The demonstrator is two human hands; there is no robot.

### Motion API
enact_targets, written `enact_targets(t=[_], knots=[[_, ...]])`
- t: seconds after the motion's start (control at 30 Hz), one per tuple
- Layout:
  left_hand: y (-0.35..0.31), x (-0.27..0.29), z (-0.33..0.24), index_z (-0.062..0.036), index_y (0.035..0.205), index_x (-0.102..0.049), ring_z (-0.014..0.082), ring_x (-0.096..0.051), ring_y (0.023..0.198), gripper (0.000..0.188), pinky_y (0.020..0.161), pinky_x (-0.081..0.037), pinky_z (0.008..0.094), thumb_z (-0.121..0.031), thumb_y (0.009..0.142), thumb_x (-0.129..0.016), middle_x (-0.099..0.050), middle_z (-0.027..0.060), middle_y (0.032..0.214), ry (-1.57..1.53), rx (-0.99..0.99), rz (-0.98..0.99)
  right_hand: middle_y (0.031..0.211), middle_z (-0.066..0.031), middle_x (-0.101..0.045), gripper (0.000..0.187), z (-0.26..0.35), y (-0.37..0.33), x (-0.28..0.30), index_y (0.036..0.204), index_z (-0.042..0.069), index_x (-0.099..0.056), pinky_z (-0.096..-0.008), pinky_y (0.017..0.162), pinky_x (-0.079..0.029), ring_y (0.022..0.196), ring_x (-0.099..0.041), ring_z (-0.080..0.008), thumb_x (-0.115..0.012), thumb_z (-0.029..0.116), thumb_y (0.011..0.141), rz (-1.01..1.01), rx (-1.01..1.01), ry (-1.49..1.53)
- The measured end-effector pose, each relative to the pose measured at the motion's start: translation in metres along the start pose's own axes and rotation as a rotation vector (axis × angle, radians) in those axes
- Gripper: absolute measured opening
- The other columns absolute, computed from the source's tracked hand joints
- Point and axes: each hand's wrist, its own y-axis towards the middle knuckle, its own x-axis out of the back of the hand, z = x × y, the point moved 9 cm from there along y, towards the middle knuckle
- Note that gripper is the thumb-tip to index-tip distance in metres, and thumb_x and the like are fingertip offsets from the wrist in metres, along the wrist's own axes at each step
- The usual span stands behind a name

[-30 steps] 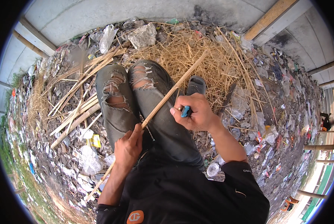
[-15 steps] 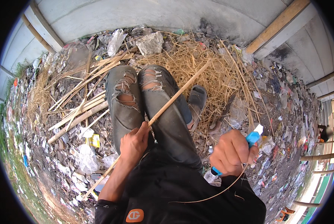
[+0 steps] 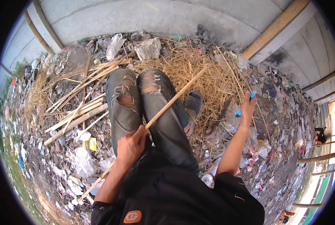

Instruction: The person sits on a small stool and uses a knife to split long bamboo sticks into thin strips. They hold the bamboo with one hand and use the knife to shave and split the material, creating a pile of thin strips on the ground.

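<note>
A long, pale bamboo stick (image 3: 178,95) slants across my thighs, its far end up over the straw. My left hand (image 3: 131,147) is closed around it near my lap, and its thin near end sticks out behind my left forearm. Out to the right, my right hand (image 3: 247,108) is closed on a blue-handled tool (image 3: 238,113). Blue shows on both sides of the fist; the working end cannot be made out. That hand is well apart from the stick. A small curled shaving (image 3: 239,198) clings to my right sleeve.
Split bamboo strips (image 3: 75,112) are piled left of my knees. Beyond my sandalled foot (image 3: 193,107) spreads a heap of straw-like shavings (image 3: 201,63). Plastic litter covers the ground. A pale rock (image 3: 148,49) lies near the grey wall (image 3: 145,17), with a wooden post (image 3: 274,30) at right.
My right hand has swung forward and away from my body with the blue-handled tool. The long curled shaving by that hand is gone from it. My left hand keeps its grip on the stick.
</note>
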Motion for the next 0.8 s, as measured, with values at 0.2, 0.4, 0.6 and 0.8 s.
enact_targets(t=[0.2,0.4,0.6,0.8], knots=[[-0.003,0.0,0.004,-0.0094,0.119,-0.073,0.0373,-0.066,0.06,0.027,0.054,-0.051,0.0484,-0.021,0.095,-0.071,-0.067,0.0133,0.072,0.011,0.022,0.031,0.087,-0.0012,-0.059,0.036,0.08,-0.127,-0.111,0.139,0.003,-0.059,-0.0254,0.06,-0.044,0.067,-0.053,-0.0074,-0.057,0.023,0.109,0.776,0.134,0.254],[-0.001,0.0,0.004,-0.0089,0.118,-0.074,0.0371,-0.066,0.061,0.027,0.054,-0.051,0.0476,-0.02,0.094,-0.073,-0.067,0.0139,0.073,-0.006,0.018,-0.002,0.097,-0.0067,-0.067,0.051,0.106,-0.13,-0.134,0.154,0.009,-0.047,-0.0276,0.067,-0.05,0.073,-0.058,-0.0106,-0.062,0.018,0.106,0.878,0.208,0.457],[0.001,0.001,0.001,0.0001,0.115,-0.074,0.0391,-0.069,0.067,0.025,0.058,-0.053,0.0436,-0.012,0.093,-0.074,-0.07,0.0218,0.079,-0.028,0.066,0.048,0.092,-0.0048,-0.065,0.053,0.115,-0.136,-0.124,0.154,0.009,-0.047,-0.0241,0.051,-0.046,0.062,-0.057,-0.0076,-0.064,0.014,0.104,0.896,0.03,0.605],[0.0,0.0,0.004,-0.0074,0.117,-0.074,0.0381,-0.067,0.062,0.026,0.055,-0.052,0.0477,-0.019,0.094,-0.073,-0.069,0.0157,0.076,-0.025,0.029,0.01,0.087,-0.0034,-0.064,0.053,0.103,-0.132,-0.125,0.151,0.01,-0.053,-0.0214,0.045,-0.037,0.055,-0.049,-0.0042,-0.069,0.013,0.101,0.861,-0.011,0.664]])
